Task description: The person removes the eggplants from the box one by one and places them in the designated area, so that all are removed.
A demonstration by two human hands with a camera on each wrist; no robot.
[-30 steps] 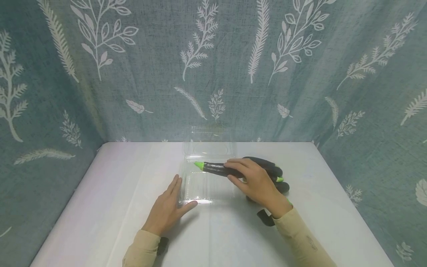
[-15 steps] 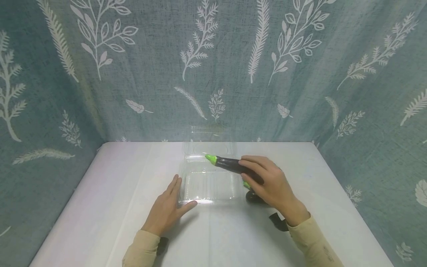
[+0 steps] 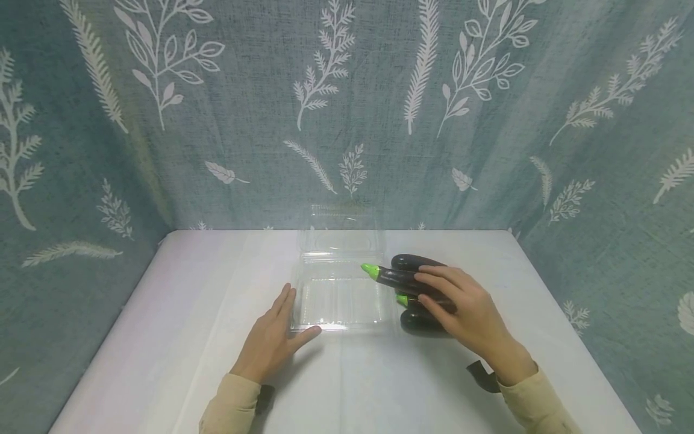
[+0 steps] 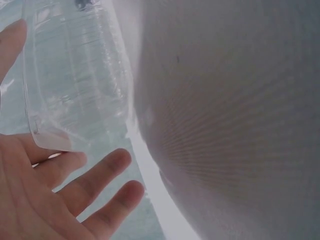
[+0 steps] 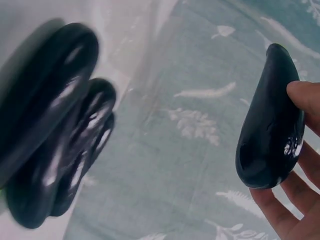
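My right hand (image 3: 463, 307) holds a dark eggplant (image 3: 398, 278) with a bright green stem end pointing left toward the container. In the right wrist view, thumb and fingers grip the glossy eggplant (image 5: 270, 125) from its sides. Beneath and around it in the head view lie several more dark eggplants (image 3: 420, 323), partly hidden by the hand. A clear plastic clamshell container (image 3: 341, 301) stands left of them, its lid (image 3: 341, 232) raised at the back. My left hand (image 3: 268, 337) rests at the container's near left corner, fingers straight, thumb along the front edge.
White cloth covers the table (image 3: 179, 313). A blue-green curtain (image 3: 244, 120) with white leaf prints rises behind and along both sides. In the right wrist view, several eggplants (image 5: 50, 105) lie close together at the left.
My right hand has moved right with the eggplant, from over the container's right part to over the other eggplants. The left hand has stayed in place.
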